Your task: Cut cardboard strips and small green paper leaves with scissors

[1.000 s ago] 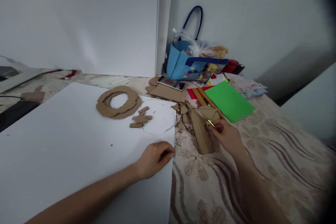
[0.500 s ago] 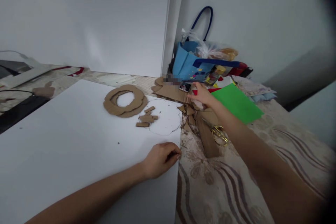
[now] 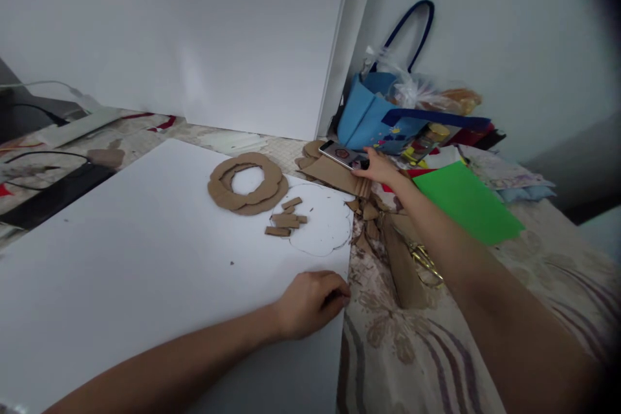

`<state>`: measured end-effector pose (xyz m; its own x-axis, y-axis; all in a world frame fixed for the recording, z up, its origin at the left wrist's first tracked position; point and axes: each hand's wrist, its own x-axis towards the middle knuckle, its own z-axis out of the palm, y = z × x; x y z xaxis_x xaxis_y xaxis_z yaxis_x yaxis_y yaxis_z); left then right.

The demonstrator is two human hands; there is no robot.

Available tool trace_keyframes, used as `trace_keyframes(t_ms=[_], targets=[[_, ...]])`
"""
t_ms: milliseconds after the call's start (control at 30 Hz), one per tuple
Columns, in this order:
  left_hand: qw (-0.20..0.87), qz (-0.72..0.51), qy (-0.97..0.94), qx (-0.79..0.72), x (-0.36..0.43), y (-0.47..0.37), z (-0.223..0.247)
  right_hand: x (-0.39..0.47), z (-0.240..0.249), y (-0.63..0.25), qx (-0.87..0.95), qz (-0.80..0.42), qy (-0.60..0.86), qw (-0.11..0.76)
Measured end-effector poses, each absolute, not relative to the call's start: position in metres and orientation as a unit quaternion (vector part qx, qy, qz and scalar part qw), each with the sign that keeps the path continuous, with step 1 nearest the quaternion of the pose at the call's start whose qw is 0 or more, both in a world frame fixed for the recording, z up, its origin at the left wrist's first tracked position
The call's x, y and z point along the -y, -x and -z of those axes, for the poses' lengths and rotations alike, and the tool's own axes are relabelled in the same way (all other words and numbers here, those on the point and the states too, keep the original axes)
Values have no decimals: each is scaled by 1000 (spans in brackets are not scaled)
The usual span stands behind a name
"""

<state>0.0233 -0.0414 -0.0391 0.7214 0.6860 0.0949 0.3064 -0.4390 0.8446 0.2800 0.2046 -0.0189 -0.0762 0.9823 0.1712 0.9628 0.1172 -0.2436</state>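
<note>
My right hand (image 3: 381,166) grips the near right end of a phone (image 3: 339,154), whose lit screen faces up above flat cardboard pieces (image 3: 327,174). Resting on the right edge of a large white board (image 3: 160,272), my left hand (image 3: 313,303) is curled, with nothing visible in its fingers. Two scalloped cardboard rings (image 3: 223,191) overlap on the board. Small cardboard strips (image 3: 285,220) lie beside them, next to a pencilled wavy outline.
Gold-handled scissors (image 3: 427,266) and cardboard scraps (image 3: 371,212) lie under and beside my right forearm. Further right is a green sheet (image 3: 468,200). A blue bag (image 3: 363,110) stands behind. Cables and a black object (image 3: 58,191) are at left.
My right hand has closed on the phone, which now shows more fully with its screen lit. The view has shifted left, so things appear further right. My left hand stays curled on the board.
</note>
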Motion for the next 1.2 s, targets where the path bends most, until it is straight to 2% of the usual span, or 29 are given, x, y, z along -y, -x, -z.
trace_keyframes(t_ms=[233, 367, 633, 767, 867, 1033, 1200], targets=[[438, -220, -816, -307, 41, -24, 40, -155, 25, -247, 692, 83, 691, 192], [435, -221, -818, -303, 41, -24, 40, -133, 20, -234, 700, 159, 672, 183], [426, -223, -823, -303, 41, -24, 40, -123, 19, -226, 693, 156, 683, 170], [441, -232, -812, -303, 41, -24, 40, -121, 17, -225, 680, 103, 706, 170], [518, -236, -758, -319, 38, -24, 42, -115, 8, -227, 668, 35, 719, 190], [749, -317, -489, -314, 25, -24, 46, -69, -13, -231, 657, -84, 707, 245], [853, -395, -266, -212, 15, -27, 45, 14, -11, -214, 685, -121, 678, 237]])
